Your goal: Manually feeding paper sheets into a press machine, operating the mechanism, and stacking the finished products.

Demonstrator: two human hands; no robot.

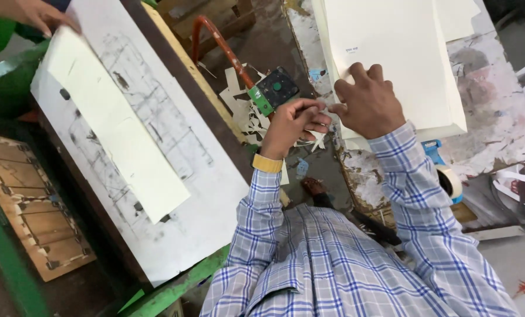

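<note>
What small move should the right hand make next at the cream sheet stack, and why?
Probably lift the top sheet's corner. The right hand lies fingers-down on the stack of cream sheets near its lower left edge, the left hand is curled beside it, and one cream sheet already lies on the press bed.

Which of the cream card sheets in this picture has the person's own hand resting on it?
The stack of cream sheets on the worn table at the right: the right hand presses on it. The long sheet on the slanted board is touched only by another person's hand.

You're in a print-finishing workshop: a green die-cutting press (174, 287), a wooden cutting die (36, 205), stacked cream card sheets (391, 53), and paper offcuts (247, 114) on the floor.
</note>
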